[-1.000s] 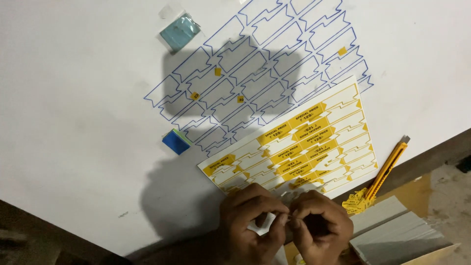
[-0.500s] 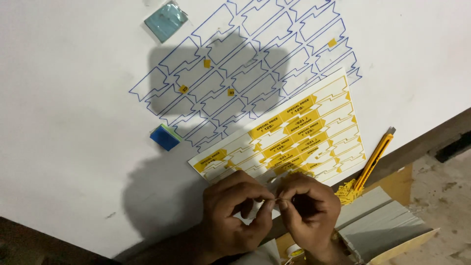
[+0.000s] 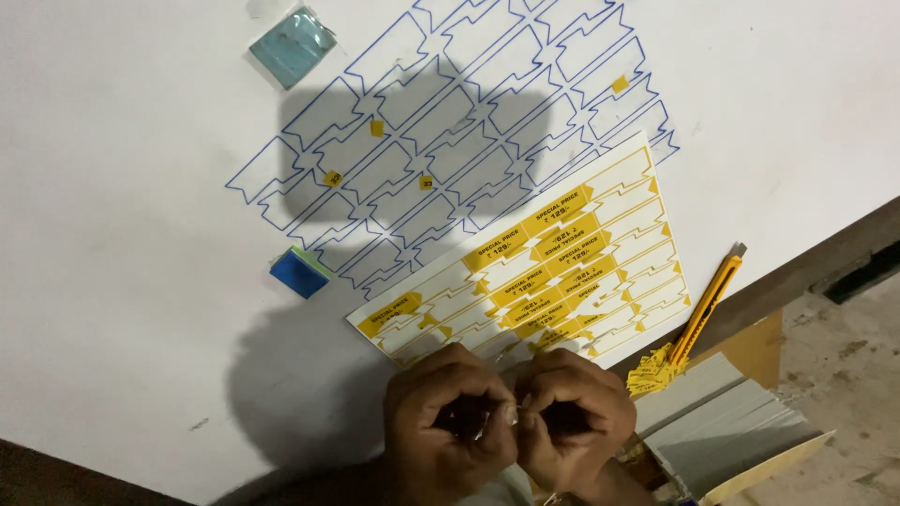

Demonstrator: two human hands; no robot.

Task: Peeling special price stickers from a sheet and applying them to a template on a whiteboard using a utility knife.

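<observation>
My left hand (image 3: 448, 424) and my right hand (image 3: 574, 420) are pressed together at the near edge of the white table (image 3: 122, 281), fingertips meeting over a small pale item that the fingers mostly hide. Just beyond the hands lies a sticker sheet (image 3: 534, 272) with yellow arrow-shaped labels, many peeled off. Behind it lies a second sheet (image 3: 450, 141) with blue outlines and only a few yellow bits left.
A yellow utility knife (image 3: 705, 305) lies by the table's right edge, with a heap of small yellow labels (image 3: 652, 370) at its tip. A blue block (image 3: 298, 273) and a teal packet (image 3: 292, 45) sit to the left. An open box (image 3: 741, 436) of pale sheets stands lower right.
The view has shifted a little, so the sheets sit slightly further right in the picture. Both hands stay joined at the table edge, fingers working on the small item.
</observation>
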